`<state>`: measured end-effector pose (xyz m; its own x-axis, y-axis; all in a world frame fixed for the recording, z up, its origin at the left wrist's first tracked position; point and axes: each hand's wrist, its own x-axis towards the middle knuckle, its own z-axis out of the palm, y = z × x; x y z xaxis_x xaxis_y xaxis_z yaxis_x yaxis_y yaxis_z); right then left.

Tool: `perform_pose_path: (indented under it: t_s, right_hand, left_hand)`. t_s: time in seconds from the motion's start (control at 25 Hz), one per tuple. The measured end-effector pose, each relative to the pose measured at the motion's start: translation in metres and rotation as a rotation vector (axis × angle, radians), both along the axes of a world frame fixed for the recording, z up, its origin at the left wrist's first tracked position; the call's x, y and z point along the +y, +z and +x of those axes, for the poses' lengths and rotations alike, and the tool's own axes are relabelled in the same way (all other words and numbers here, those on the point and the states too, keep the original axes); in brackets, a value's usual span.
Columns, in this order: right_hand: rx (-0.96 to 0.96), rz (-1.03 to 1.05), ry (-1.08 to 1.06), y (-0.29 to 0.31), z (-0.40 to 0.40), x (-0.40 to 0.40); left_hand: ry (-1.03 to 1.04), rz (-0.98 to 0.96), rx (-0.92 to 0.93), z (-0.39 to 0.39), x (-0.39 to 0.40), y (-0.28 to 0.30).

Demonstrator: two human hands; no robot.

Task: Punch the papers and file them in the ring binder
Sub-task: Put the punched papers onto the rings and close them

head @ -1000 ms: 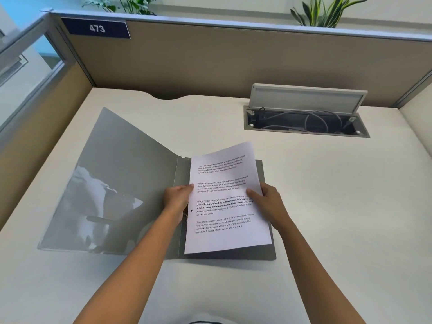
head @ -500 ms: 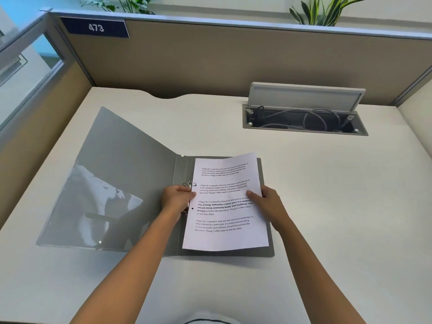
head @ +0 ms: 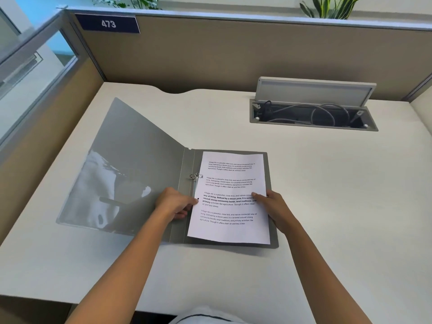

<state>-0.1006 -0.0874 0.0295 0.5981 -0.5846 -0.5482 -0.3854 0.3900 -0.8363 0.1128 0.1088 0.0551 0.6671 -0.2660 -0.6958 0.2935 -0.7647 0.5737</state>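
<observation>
1. Since a second ago, the printed sheet [head: 230, 197] is no longer being held up at a slant; it is now lying nearly flat on the right half of the open ring binder [head: 140, 164], squared up with it, and its top edge is sitting lower than before.
2. Your left hand [head: 174, 203] is resting at the sheet's left edge as it was earlier, fingers curled, with the fingertips touching the paper beside the lower punched hole; whether you are pinching the sheet or only pressing it, I cannot tell.
3. Your right hand [head: 272, 204] is lying open on the sheet's right edge, fingers spread flat on the paper and pressing it down, much where it was half a second ago.
4. Half a second ago the upper metal ring [head: 196, 176] was close against your left hand; now it is standing clear above that hand, just beside the sheet's upper left edge, and it is touching or overlapping the margin there, though I cannot tell whether it is passing through a hole.
5. You are keeping the binder's front cover lying open to the left on the table [head: 327, 183], unchanged.
6. Behind it, the cable tray [head: 313, 113] is sitting with its lid raised, and the partition sign [head: 108, 24] is reading 473, both as before.
</observation>
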Motion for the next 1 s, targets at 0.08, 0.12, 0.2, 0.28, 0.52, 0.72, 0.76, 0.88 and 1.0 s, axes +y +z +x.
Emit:
perform_pose_path:
  t_s: [0.08, 0.12, 0.2, 0.28, 0.52, 0.72, 0.76, 0.88, 1.0]
  right_hand:
    - [0.006, 0.011, -0.007, -0.001, -0.002, 0.002]
    - [0.007, 0.012, -0.005, -0.001, -0.003, 0.003]
    - [0.004, 0.011, -0.001, -0.002, -0.004, 0.005]
    - [-0.002, 0.006, -0.001, -0.001, -0.004, 0.007]
    - [0.002, -0.034, 0.010, 0.004, -0.007, 0.009]
    - [0.004, -0.050, 0.009, 0.004, -0.008, 0.008]
    - [0.005, -0.049, 0.008, 0.004, -0.008, 0.007]
    - [0.002, -0.047, 0.006, 0.003, -0.009, 0.008]
    - [-0.020, -0.035, -0.003, 0.005, -0.009, 0.010]
  left_hand:
    - [0.036, -0.046, 0.088, -0.008, 0.008, 0.004]
    - [0.065, -0.089, 0.129, -0.013, 0.011, 0.005]
    - [0.135, -0.181, 0.196, -0.020, 0.014, 0.006]
    - [0.192, -0.249, 0.232, -0.024, 0.015, 0.003]
    - [0.278, -0.357, 0.318, -0.033, 0.016, -0.008]
    - [0.276, -0.385, 0.338, -0.032, 0.017, -0.013]
    - [0.276, -0.385, 0.338, -0.032, 0.017, -0.013]
    - [0.287, -0.373, 0.335, -0.033, 0.015, -0.015]
    - [0.292, -0.342, 0.366, -0.031, 0.011, -0.014]
